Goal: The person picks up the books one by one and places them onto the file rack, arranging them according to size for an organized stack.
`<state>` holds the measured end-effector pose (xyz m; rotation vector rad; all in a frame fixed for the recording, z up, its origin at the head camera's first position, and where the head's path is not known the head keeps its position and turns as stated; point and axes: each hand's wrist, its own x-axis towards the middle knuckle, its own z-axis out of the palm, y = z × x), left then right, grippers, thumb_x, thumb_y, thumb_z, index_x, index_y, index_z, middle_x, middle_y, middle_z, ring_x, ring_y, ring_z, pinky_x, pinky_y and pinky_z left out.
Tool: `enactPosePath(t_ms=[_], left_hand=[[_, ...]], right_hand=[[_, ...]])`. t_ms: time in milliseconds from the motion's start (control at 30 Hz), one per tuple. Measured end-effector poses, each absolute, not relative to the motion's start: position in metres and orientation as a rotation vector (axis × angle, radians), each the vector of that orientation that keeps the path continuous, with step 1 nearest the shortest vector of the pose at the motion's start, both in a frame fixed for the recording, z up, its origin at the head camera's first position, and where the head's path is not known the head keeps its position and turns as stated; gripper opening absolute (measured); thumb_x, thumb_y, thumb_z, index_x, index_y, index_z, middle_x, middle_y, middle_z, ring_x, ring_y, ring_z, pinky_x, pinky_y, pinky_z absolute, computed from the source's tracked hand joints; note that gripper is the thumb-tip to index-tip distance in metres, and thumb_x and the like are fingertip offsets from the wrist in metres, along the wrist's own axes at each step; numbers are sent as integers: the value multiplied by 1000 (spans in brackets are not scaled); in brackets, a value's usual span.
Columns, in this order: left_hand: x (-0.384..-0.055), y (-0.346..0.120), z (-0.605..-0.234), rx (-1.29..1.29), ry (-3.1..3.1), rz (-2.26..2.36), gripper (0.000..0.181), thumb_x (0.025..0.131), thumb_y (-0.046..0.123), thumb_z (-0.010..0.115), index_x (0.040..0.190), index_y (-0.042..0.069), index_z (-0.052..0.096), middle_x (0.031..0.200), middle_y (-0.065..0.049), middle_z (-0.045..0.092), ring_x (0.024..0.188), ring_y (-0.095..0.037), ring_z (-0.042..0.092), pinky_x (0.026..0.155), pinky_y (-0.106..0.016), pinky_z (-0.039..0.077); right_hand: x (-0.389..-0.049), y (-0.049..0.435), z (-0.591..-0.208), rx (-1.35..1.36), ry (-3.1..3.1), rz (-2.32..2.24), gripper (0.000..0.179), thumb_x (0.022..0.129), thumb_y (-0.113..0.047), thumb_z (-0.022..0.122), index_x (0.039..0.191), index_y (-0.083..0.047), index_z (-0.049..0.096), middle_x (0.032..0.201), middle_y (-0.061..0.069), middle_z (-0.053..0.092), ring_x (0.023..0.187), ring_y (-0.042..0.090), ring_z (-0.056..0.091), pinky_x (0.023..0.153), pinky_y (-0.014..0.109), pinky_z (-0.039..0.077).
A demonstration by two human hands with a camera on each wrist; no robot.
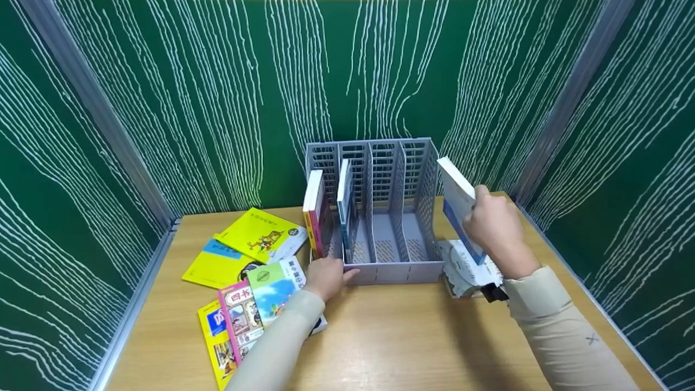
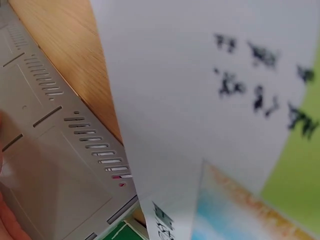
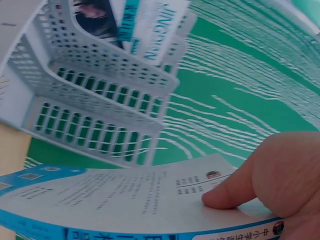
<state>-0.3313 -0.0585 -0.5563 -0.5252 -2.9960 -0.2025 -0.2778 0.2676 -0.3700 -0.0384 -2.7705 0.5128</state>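
Observation:
My right hand (image 1: 497, 231) grips a white-and-blue book (image 1: 456, 209) by its edge, with the thumb on its printed cover in the right wrist view. The book is upright and tilted, just right of a grey file rack (image 1: 402, 271) with upright dividers. At the rack's front left corner, my left hand (image 1: 326, 279) holds the front wall, its thumb pointing right. One thick book with a red-and-yellow spine (image 1: 313, 217) stands in the leftmost slot. Another book, with a dark blue spine (image 1: 344, 212), stands in the slot beside it. The right-hand slots show bare grey floors.
Under my right hand, white books (image 1: 469, 269) lie stacked by the rack. Several colourful books, including a yellow one (image 1: 260, 233) and a green-and-blue one (image 1: 277, 288), overlap on the wooden table (image 1: 391, 336) to the left. Green walls (image 1: 217, 108) with white lines enclose the table.

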Motion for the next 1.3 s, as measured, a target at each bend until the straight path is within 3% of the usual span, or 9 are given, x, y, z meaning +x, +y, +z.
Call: enactPosePath(t_ms=[267,467,933,1300], left_hand=[[-332,-61,-554,-510,-3060,-331,60,107,62,60,89,8,79,70,-2,64,65,-21,60,69,-38,59],[-328,-63,-546,-487,-2921,-483,52,103,52,72,111,1,74,97,-14,77,89,-29,75,86,-45,65],[-318,-63,-506,-452,-2761,-651,65,103,54,71,139,1,63,128,-17,72,114,-31,69,104,-46,61],[-310,-57,-477,-512,-2590,-801,68,99,49,78,143,0,62,140,-16,69,124,-31,69,111,-45,58]], right_hand=[[-262,263,-349,-6,-2786,570,46,94,4,43,138,15,52,129,48,63,106,63,71,81,69,62],[-252,259,-339,5,-2760,639,50,100,1,40,148,11,48,135,45,63,111,63,70,86,70,60],[-236,263,-335,39,-2665,796,47,105,-5,43,150,3,51,138,39,66,113,61,71,87,72,60],[-240,264,-343,105,-2538,1045,43,105,-3,50,146,6,58,137,38,67,112,59,73,88,71,61]])
